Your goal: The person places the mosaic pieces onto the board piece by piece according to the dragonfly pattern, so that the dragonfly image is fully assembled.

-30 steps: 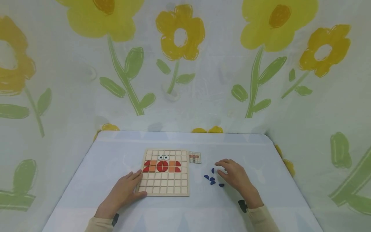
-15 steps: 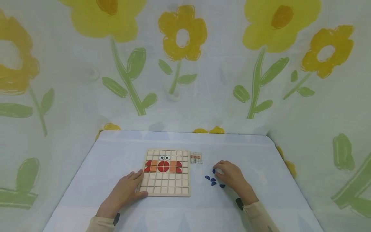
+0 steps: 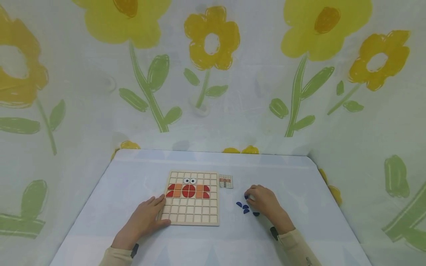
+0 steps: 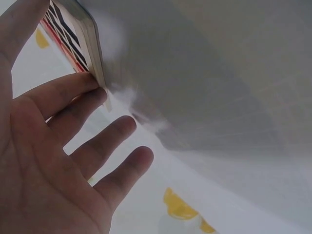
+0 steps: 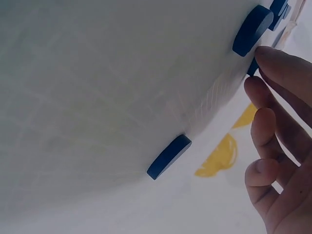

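Note:
A wooden grid board [image 3: 191, 210] lies on the table, holding red curved pieces, orange pieces and two eye tiles [image 3: 190, 181]. My left hand [image 3: 144, 217] rests against its left edge and near corner, fingers extended; the left wrist view shows fingertips [image 4: 100, 92] touching the board's side. To the board's right, my right hand [image 3: 265, 201] pinches a dark blue half-circle piece [image 5: 252, 67] between thumb and finger, low at the table. Most of that piece is hidden by the fingers. Several more blue half-circle pieces [image 3: 239, 204] lie loose beside this hand.
A small pattern card [image 3: 226, 181] with a similar grid picture lies by the board's upper right side. The white table [image 3: 279, 166] meets a flower-printed cloth wall [image 3: 239, 122] at the back and sides.
My right hand has come down onto the farthest blue half-circle piece and its fingers have closed on it. My left hand stays at the board's edge. The head view has shifted slightly.

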Action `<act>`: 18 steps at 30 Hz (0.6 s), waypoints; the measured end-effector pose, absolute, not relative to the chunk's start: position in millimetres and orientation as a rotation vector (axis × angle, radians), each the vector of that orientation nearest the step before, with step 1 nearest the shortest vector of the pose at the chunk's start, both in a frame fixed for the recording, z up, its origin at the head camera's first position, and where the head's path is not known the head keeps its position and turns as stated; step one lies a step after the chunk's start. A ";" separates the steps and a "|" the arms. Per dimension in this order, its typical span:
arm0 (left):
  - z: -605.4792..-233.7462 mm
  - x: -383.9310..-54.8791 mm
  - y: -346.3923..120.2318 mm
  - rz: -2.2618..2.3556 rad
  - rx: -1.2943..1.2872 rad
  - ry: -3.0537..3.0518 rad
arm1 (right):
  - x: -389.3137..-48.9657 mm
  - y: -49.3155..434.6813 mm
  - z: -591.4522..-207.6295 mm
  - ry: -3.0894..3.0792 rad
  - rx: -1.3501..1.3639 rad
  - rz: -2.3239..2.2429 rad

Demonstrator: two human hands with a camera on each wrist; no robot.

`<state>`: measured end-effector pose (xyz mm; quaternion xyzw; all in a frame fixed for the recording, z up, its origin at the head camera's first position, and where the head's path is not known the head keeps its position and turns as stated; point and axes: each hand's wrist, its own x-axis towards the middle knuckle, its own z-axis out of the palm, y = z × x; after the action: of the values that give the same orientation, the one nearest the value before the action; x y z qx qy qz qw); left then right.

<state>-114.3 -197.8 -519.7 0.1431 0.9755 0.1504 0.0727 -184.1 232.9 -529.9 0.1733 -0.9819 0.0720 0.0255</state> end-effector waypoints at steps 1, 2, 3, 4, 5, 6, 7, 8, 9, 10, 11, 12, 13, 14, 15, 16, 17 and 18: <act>-520.4 -114.5 -198.1 0.452 0.430 2.930 | -184.0 232.7 -529.4 -3.036 0.538 0.226; -520.7 -114.5 -198.2 0.450 0.430 2.930 | -183.9 232.7 -528.8 -3.038 0.538 0.232; -520.8 -114.6 -198.2 0.452 0.431 2.930 | -184.0 232.6 -528.4 -3.042 0.538 0.238; -521.3 -114.7 -198.4 0.453 0.431 2.930 | -183.9 232.2 -527.4 -3.045 0.536 0.251; -521.8 -114.7 -198.5 0.454 0.429 2.931 | -184.0 231.9 -526.6 -3.049 0.535 0.264; -521.9 -114.6 -198.6 0.453 0.427 2.932 | -184.1 231.7 -525.9 -3.053 0.531 0.275; -521.9 -114.5 -198.6 0.452 0.424 2.934 | -184.2 231.5 -525.4 -3.061 0.522 0.281; -521.8 -114.4 -198.6 0.450 0.423 2.935 | -184.5 231.4 -525.0 -3.066 0.520 0.287; -521.6 -114.3 -198.6 0.450 0.422 2.937 | -184.8 231.2 -524.8 -3.071 0.516 0.289; -521.6 -114.2 -198.6 0.447 0.418 2.938 | -184.9 231.1 -524.3 -3.075 0.510 0.292; -521.2 -114.1 -198.5 0.446 0.420 2.939 | -185.4 231.2 -524.7 -3.081 0.506 0.290; -520.5 -113.6 -198.5 0.446 0.421 2.939 | -185.4 231.1 -524.9 -3.086 0.500 0.292; -520.1 -113.5 -198.4 0.446 0.425 2.938 | -185.6 231.1 -525.1 -3.090 0.493 0.294; -519.4 -113.2 -198.2 0.450 0.428 2.937 | -185.7 231.2 -525.4 -3.093 0.490 0.298; -518.9 -113.1 -198.2 0.453 0.430 2.935 | -185.8 231.2 -525.7 -3.096 0.485 0.301; -518.5 -112.9 -198.3 0.452 0.429 2.934 | -185.8 231.1 -525.9 -3.098 0.483 0.307; -518.0 -112.6 -198.3 0.456 0.432 2.933 | -185.9 231.1 -526.3 -3.098 0.482 0.312; -517.5 -112.3 -198.4 0.458 0.431 2.932 | -185.8 230.9 -526.3 -3.096 0.482 0.317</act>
<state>-112.3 -198.4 -517.5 0.1433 0.9753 0.1523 0.0716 -185.8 230.9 -526.3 0.1531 -0.9831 0.1006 -0.0038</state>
